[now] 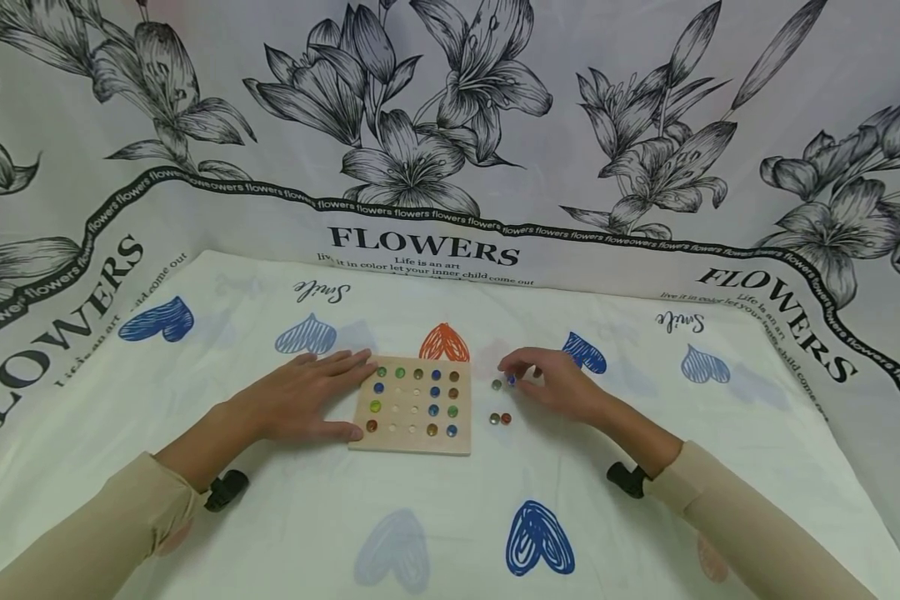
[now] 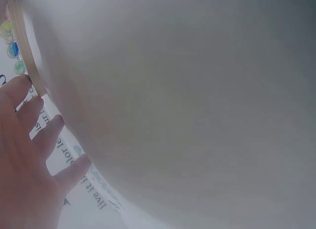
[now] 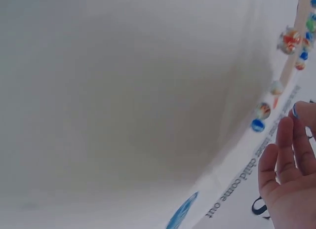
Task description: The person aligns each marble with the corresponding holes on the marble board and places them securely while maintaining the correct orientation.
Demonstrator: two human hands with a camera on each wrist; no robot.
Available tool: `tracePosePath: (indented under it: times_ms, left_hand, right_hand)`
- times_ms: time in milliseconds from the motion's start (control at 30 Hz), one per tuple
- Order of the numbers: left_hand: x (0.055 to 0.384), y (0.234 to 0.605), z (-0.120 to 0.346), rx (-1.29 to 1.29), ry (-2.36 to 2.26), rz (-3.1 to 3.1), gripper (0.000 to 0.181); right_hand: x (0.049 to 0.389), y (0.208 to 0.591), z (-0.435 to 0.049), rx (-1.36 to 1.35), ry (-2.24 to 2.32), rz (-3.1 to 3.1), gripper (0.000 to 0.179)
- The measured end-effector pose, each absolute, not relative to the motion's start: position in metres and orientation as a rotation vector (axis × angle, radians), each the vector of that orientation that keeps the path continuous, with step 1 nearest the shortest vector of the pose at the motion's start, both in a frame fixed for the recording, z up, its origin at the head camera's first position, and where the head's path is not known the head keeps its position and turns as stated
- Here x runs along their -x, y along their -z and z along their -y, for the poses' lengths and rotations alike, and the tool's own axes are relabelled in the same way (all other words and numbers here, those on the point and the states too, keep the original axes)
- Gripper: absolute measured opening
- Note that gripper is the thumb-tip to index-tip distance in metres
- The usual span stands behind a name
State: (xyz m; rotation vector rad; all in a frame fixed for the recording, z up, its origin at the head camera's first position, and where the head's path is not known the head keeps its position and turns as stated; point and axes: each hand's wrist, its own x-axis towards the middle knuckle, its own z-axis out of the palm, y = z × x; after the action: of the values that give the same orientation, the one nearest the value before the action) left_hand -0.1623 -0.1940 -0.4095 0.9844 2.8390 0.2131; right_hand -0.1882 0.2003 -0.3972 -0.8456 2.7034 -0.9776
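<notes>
A light wooden board [image 1: 414,444] lies flat on the cloth, with several coloured glass marbles sitting in rows of its round hollows; some hollows in the middle columns look bare. My left hand [image 1: 303,396] rests against the board's left side, fingers stretched out and touching its edge. Right of the board, my right hand [image 1: 558,385] hovers low over the cloth. In the right wrist view its thumb and index finger pinch a blue-and-white marble [image 3: 295,110]. Near those fingertips lie a blue marble [image 1: 511,380] and a greyish marble [image 1: 497,384].
Closer to me, a greyish-green marble [image 1: 494,419] and a reddish marble [image 1: 506,419] lie together right of the board. The white cloth [image 1: 292,517] bears printed hearts. Behind it rises a curtain [image 1: 555,183] with black flower prints.
</notes>
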Motion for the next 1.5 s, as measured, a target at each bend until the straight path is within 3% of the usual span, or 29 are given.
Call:
tracePosePath:
  times_ms: [1500]
  left_hand:
    - [0.164,0.41,0.195,-0.985,-0.21,-2.825,0.097]
  right_hand:
    - [0.16,0.397,-0.085,1.171,0.899,-2.471,0.024]
